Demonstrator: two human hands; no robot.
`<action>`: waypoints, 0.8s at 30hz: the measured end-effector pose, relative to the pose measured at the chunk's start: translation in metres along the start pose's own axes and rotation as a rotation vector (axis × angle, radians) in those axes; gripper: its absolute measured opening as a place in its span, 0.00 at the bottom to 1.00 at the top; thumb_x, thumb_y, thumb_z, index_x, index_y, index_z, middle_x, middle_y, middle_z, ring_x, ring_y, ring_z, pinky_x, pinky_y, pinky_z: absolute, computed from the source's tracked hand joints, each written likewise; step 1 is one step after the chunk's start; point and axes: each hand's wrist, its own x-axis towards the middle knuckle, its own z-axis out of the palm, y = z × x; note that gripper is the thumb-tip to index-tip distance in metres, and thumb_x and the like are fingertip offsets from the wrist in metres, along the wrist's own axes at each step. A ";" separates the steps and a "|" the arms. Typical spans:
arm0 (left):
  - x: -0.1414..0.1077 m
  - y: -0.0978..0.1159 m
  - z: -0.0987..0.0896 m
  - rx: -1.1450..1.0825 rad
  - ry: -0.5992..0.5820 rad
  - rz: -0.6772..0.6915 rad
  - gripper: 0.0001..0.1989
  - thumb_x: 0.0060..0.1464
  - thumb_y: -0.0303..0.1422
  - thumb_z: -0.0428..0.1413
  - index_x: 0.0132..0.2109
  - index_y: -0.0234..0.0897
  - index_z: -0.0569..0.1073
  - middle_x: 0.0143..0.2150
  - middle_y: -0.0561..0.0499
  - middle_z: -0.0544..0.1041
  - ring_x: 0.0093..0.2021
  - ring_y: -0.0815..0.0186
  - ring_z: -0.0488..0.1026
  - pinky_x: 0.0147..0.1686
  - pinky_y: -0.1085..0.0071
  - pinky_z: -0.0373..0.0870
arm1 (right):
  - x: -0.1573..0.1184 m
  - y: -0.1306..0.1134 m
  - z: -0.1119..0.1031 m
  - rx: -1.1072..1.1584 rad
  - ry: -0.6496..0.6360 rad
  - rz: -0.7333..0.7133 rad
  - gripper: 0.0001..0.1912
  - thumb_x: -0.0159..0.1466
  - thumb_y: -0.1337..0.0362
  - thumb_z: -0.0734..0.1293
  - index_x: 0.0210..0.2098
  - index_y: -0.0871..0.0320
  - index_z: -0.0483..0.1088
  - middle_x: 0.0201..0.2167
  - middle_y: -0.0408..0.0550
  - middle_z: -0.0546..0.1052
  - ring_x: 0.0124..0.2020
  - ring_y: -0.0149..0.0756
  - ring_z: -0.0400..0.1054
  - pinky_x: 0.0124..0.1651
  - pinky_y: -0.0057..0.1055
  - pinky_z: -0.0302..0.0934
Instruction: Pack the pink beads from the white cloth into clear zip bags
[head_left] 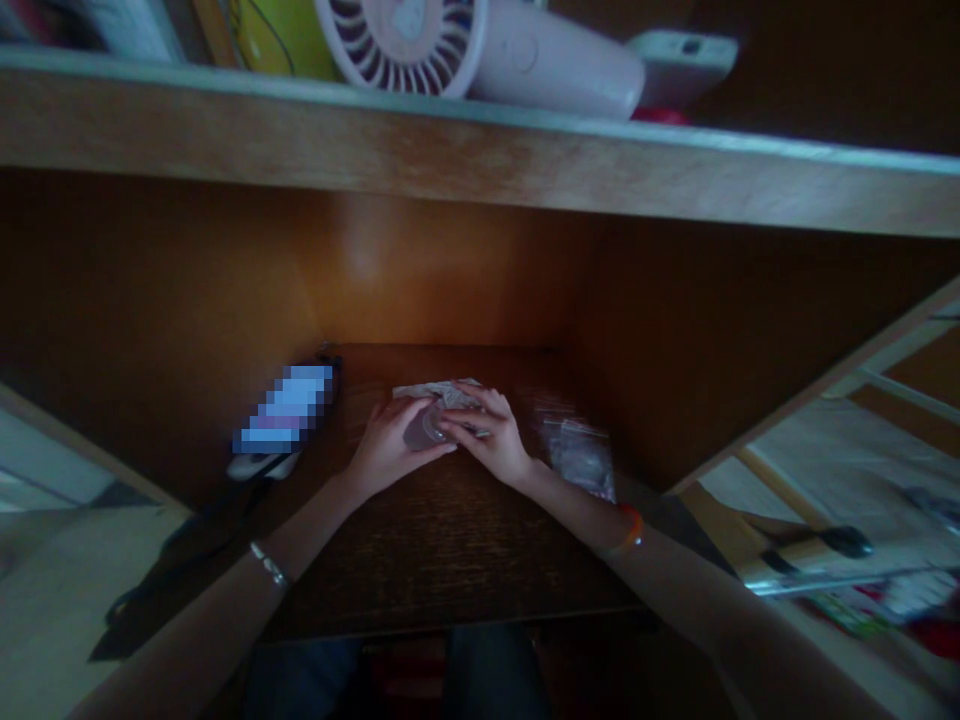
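At the near edge of the dark wooden desktop (450,560), trousered legs (491,670) are partly shown. A silver bracelet (268,565) is worn on the left wrist, an orange wristband (632,525) on the right. Over the desk, a small translucent item (421,430), too blurred to be identified further, is gripped by the left hand (384,448), its body enclosed between the thumb on the near side and the curved fingers on the far side. Its right end is met by the bent fingertips of the right hand (493,432); whether it is pinched or only touched there cannot be told. Clear zip bags (583,458) are laid to the right, and a lit smartphone (289,410) is propped at the left. Just beyond the hands, crumpled whitish wrapping (420,390) is partly covered. On the shelf (450,145) above, a pale handheld fan (555,58) is placed.
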 end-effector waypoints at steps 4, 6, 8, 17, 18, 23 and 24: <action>0.002 -0.004 0.002 -0.062 0.021 -0.025 0.23 0.45 0.42 0.62 0.47 0.40 0.68 0.46 0.47 0.75 0.46 0.57 0.72 0.48 0.57 0.65 | -0.001 -0.003 -0.001 -0.067 -0.085 0.034 0.13 0.66 0.60 0.60 0.47 0.49 0.72 0.56 0.42 0.66 0.55 0.38 0.61 0.54 0.40 0.56; 0.002 -0.007 0.002 -0.100 0.057 -0.052 0.23 0.45 0.41 0.63 0.47 0.40 0.69 0.45 0.47 0.76 0.45 0.57 0.72 0.47 0.57 0.66 | -0.001 -0.003 -0.001 -0.179 -0.099 0.081 0.14 0.66 0.62 0.58 0.47 0.51 0.71 0.57 0.45 0.66 0.54 0.40 0.61 0.52 0.42 0.56; 0.003 -0.009 0.001 -0.151 0.099 -0.078 0.23 0.45 0.40 0.62 0.48 0.40 0.69 0.44 0.47 0.76 0.45 0.58 0.72 0.46 0.59 0.67 | 0.000 -0.001 0.000 -0.319 -0.165 0.121 0.13 0.64 0.63 0.60 0.45 0.53 0.73 0.58 0.49 0.64 0.54 0.45 0.60 0.50 0.44 0.56; 0.003 -0.011 0.000 -0.198 0.138 -0.104 0.24 0.45 0.41 0.63 0.49 0.39 0.69 0.40 0.47 0.77 0.41 0.61 0.73 0.43 0.62 0.70 | 0.004 -0.003 -0.002 -0.549 -0.380 0.168 0.09 0.61 0.63 0.63 0.32 0.57 0.76 0.57 0.53 0.64 0.54 0.49 0.57 0.50 0.45 0.52; 0.003 -0.011 0.000 -0.196 0.134 -0.112 0.24 0.45 0.41 0.63 0.49 0.39 0.69 0.40 0.47 0.77 0.41 0.61 0.73 0.43 0.62 0.70 | 0.004 -0.003 -0.002 -0.552 -0.387 0.172 0.09 0.61 0.63 0.63 0.33 0.57 0.76 0.57 0.53 0.65 0.54 0.48 0.57 0.50 0.44 0.52; 0.003 -0.011 0.000 -0.195 0.132 -0.143 0.24 0.45 0.41 0.63 0.49 0.39 0.69 0.41 0.47 0.76 0.42 0.61 0.73 0.44 0.61 0.69 | 0.004 -0.005 -0.001 -0.564 -0.406 0.229 0.09 0.61 0.63 0.62 0.35 0.57 0.75 0.54 0.54 0.67 0.51 0.47 0.59 0.49 0.43 0.52; 0.002 -0.012 0.000 -0.189 0.134 -0.143 0.24 0.45 0.41 0.63 0.49 0.39 0.69 0.41 0.47 0.76 0.42 0.61 0.73 0.44 0.61 0.69 | 0.003 -0.005 -0.001 -0.568 -0.404 0.244 0.09 0.61 0.63 0.63 0.35 0.58 0.75 0.53 0.54 0.67 0.51 0.47 0.59 0.49 0.43 0.52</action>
